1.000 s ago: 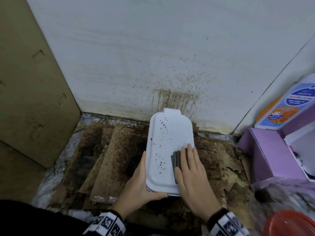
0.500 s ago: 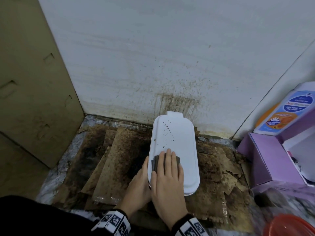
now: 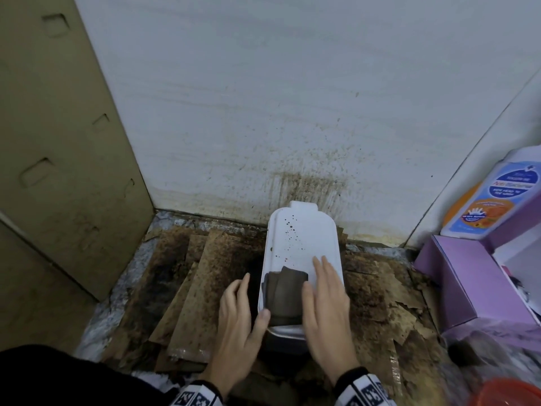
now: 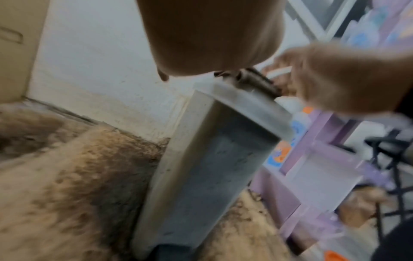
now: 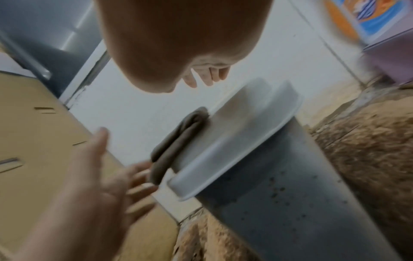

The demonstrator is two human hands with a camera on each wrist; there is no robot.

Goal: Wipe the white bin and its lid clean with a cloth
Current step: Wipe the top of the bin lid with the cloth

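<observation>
The cloth (image 3: 283, 294), pressed under the right hand (image 3: 325, 306) half a second earlier, is now left lying folded at the lower left of the lid (image 3: 304, 247), mid-frame. Both hands are held flat-fingered and gripping nothing, the left hand (image 3: 237, 320) beside the bin (image 4: 208, 167). Brown spots remain on the lid's upper part; wiping is judged unfinished.

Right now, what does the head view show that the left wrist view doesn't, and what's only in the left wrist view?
Only the head view shows the brown spots on top of the lid. Only the left wrist view shows the bin's grimy side down to the floor. Both show the dark cloth lying on the lid, the left hand and the right hand, neither gripping it.
</observation>
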